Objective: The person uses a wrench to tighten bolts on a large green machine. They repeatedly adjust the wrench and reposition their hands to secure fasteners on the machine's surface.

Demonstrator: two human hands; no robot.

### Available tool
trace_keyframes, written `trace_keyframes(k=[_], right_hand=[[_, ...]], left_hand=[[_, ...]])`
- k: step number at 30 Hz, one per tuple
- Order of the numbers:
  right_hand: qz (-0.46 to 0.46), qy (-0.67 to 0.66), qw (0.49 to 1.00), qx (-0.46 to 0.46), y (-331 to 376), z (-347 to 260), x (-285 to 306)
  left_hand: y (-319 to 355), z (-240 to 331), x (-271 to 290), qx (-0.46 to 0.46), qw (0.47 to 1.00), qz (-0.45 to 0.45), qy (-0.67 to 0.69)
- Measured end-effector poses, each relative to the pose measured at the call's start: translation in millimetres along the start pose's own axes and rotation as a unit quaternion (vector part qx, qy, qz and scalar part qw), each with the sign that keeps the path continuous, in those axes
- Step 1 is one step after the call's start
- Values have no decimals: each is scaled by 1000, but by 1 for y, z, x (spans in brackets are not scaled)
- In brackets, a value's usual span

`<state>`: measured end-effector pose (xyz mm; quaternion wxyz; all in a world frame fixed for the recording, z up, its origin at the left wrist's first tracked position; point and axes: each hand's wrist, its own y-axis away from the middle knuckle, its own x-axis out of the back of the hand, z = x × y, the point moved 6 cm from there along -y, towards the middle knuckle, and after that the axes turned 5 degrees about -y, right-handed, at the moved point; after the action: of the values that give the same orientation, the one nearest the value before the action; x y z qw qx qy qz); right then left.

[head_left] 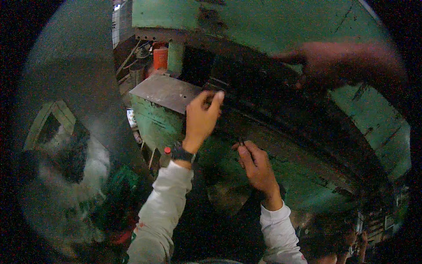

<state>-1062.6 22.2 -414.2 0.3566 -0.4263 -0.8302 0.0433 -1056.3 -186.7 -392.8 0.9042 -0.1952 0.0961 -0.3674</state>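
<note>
My left hand, with a dark watch on its wrist, is at the inner end of a flat metal plate. Its fingers are curled and the thumb points up beside the dark machine bed. Whatever its fingertips hold, if anything, is hidden. Lower and to the right, my right hand pinches a small dark piece between thumb and fingers, in front of the bed's edge. The piece is too small and dark to name.
Another person's hand reaches in from the upper right, finger extended over the machine. A green panel hangs overhead. Behind the plate stands a red-orange container. A red-capped bottle is by my left wrist.
</note>
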Motion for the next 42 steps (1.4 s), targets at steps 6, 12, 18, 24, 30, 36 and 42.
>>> trace_keyframes(k=[6, 12, 18, 24, 30, 36, 42], right_hand=[[-45, 21, 999, -12, -11, -22, -6], [-83, 29, 993, -84, 48, 54, -53], [-163, 62, 974, -147, 93, 84, -94], [-180, 50, 968, -168, 92, 92, -97], [-199, 68, 965, -156, 87, 88, -96], [-206, 58, 969, -122, 91, 68, -68], [-233, 81, 965, -92, 97, 55, -63]], left_hand=[[3, -12, 10, -82, 994, 30, -61], [-44, 71, -3, -306, 915, 64, -255], [-66, 91, -14, -323, 858, 42, -398], [-89, 85, -20, -199, 874, -15, -442], [-88, 84, -6, -259, 887, 89, -371], [-69, 105, -8, -348, 831, 116, -419], [-45, 110, -17, -311, 857, 55, -407]])
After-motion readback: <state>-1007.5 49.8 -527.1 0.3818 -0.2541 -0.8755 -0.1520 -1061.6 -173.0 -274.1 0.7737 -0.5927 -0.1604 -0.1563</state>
